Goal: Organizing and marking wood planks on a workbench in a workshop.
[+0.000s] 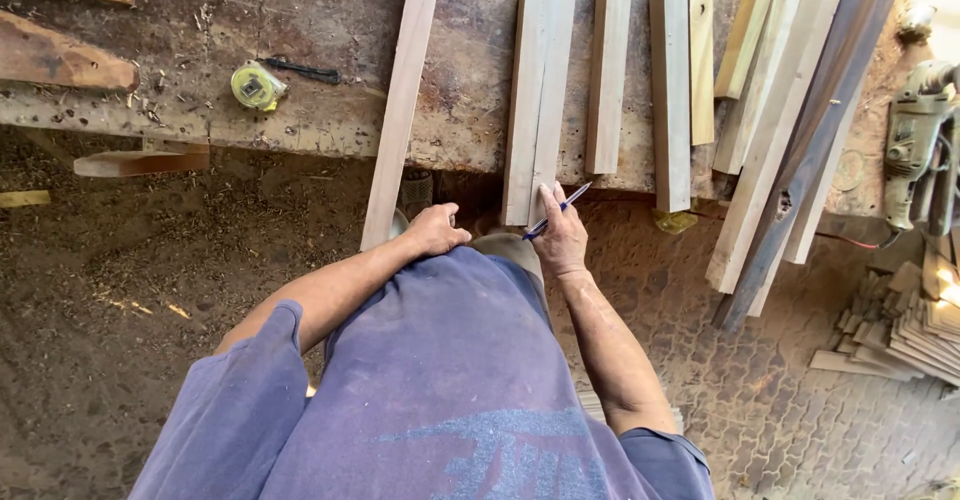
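Note:
My right hand (pixel 558 234) holds a blue pen (pixel 560 207) and rests its fingers on the near end of a pair of pale wooden boards (pixel 535 90) that overhang the workbench edge. My left hand (pixel 437 228) is closed in a loose fist just below the bench edge, beside the near end of a long thin wooden strip (pixel 402 100); nothing shows in it. I wear a blue shirt, seen from above.
A worn workbench (pixel 300 20) carries a yellow tape measure (pixel 256 86), a dark pencil-like tool (pixel 303 70), more boards (pixel 670 90) and long planks (pixel 800 130) leaning at the right. A power tool (pixel 915 140) lies far right. Offcuts (pixel 900 330) pile on the paved floor.

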